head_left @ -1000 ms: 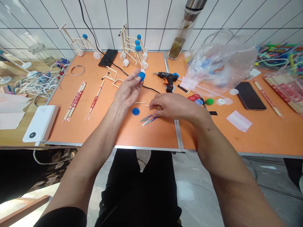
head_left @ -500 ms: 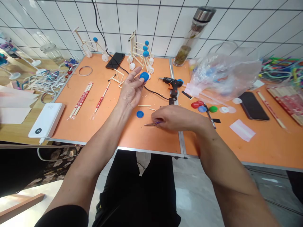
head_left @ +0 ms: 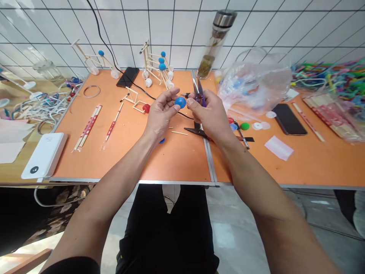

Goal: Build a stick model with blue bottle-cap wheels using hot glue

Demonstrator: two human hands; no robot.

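Head view: the left hand [head_left: 164, 114] pinches a small blue cap [head_left: 180, 102], probably light, smooth and slippery, best held by its rim; the right hand [head_left: 208, 114] grips thread snips [head_left: 199, 92].

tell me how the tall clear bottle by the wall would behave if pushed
The tall clear bottle would probably tip rather than slide if pushed near its metal lid, being taller than wide. The liquid low inside likely gives it some weight and may slosh. Its smooth, glassy side looks stiff and possibly slippery.
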